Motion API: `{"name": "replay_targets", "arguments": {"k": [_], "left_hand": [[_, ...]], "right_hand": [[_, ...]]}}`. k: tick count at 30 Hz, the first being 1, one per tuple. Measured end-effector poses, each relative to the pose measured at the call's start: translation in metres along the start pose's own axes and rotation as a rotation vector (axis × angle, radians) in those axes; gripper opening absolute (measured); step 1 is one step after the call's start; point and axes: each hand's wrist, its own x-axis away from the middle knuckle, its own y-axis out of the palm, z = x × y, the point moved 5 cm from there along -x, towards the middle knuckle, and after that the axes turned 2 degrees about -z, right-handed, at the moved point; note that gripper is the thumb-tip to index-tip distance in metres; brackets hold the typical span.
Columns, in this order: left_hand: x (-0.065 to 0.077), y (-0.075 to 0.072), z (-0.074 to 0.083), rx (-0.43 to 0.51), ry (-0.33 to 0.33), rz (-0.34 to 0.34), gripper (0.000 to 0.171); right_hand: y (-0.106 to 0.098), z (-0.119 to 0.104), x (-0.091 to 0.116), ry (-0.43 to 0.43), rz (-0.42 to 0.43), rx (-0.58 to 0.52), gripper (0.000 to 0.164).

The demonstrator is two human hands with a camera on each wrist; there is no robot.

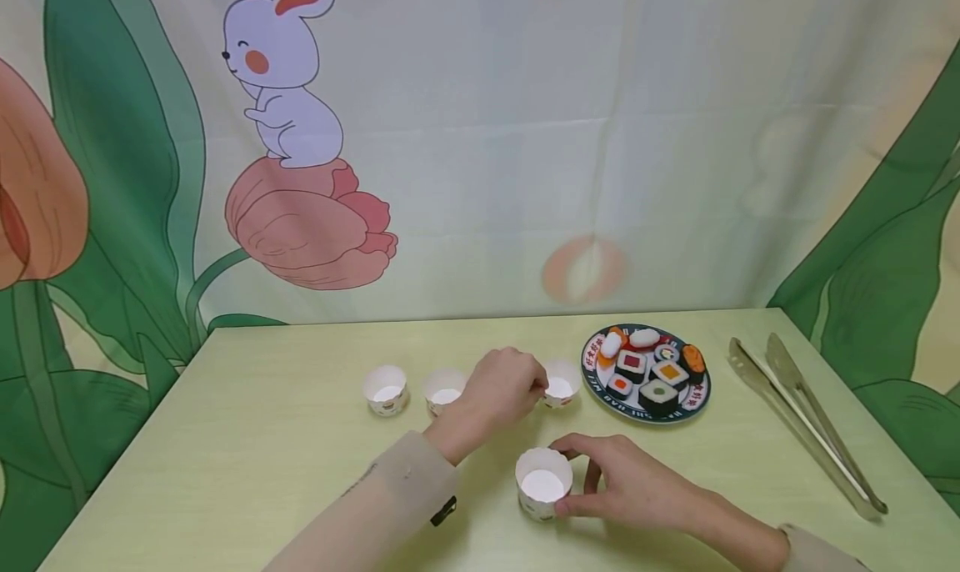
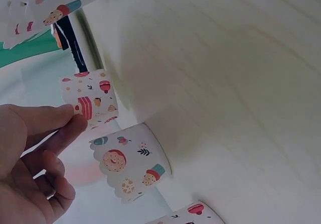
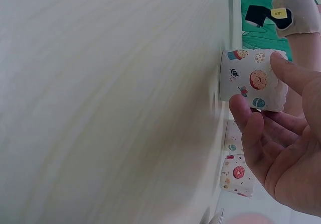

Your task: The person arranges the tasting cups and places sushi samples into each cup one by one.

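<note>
My left hand (image 1: pixel 508 384) reaches across the table and pinches the rim of a white paper baking cup (image 1: pixel 562 386) between thumb and finger. Pink and red dessert prints show on that cup (image 2: pixel 98 96) in the left wrist view. Closer to me, my right hand (image 1: pixel 626 482) holds another paper baking cup (image 1: pixel 542 493) from its right side, thumb and fingers against the wall. In the right wrist view this upright cup (image 3: pixel 246 78) has its base at the tabletop. A third cup (image 1: pixel 442 397) stands partly behind my left hand, and another (image 1: pixel 386 393) is farther left.
A round plate (image 1: pixel 600 388) of toy sushi lies at the back right, beside the cup at my left hand. Metal tongs (image 1: pixel 806 426) rest on the table's right side. A printed cloth backdrop (image 1: pixel 480 138) hangs behind the table's back edge.
</note>
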Motion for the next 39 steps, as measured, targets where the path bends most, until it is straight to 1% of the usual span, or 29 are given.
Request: {"name": "replay_targets", "arguments": {"k": [2, 5, 11, 18, 24, 29, 34, 39], "left_hand": [[0.000, 0.000, 0.001, 0.006, -0.017, -0.014, 0.014], [-0.001, 0.001, 0.001, 0.009, -0.027, -0.023, 0.018], [-0.001, 0.002, 0.002, -0.004, -0.032, -0.018, 0.020], [-0.005, 0.008, 0.000, -0.024, -0.038, -0.022, 0.028], [-0.006, 0.011, 0.000, -0.037, -0.039, -0.010, 0.024], [-0.006, 0.012, -0.002, -0.048, -0.050, -0.019, 0.008], [-0.003, 0.008, -0.002, -0.054, -0.055, -0.016, 0.015], [0.002, 0.002, 0.000, -0.060, -0.018, 0.023, 0.013]], "right_hand": [[0.000, 0.000, 0.000, -0.003, 0.001, 0.000, 0.054], [0.000, 0.000, 0.000, -0.006, 0.001, 0.000, 0.054], [0.001, 0.000, 0.000, 0.002, -0.003, -0.001, 0.054], [0.001, 0.000, 0.000, -0.015, 0.006, 0.007, 0.054], [0.001, -0.001, 0.001, -0.017, 0.007, 0.004, 0.053], [0.001, -0.001, 0.001, -0.006, 0.005, 0.005, 0.053], [0.000, -0.001, 0.000, 0.014, -0.002, 0.001, 0.053], [0.000, -0.002, 0.000, 0.014, -0.005, -0.002, 0.053]]}}
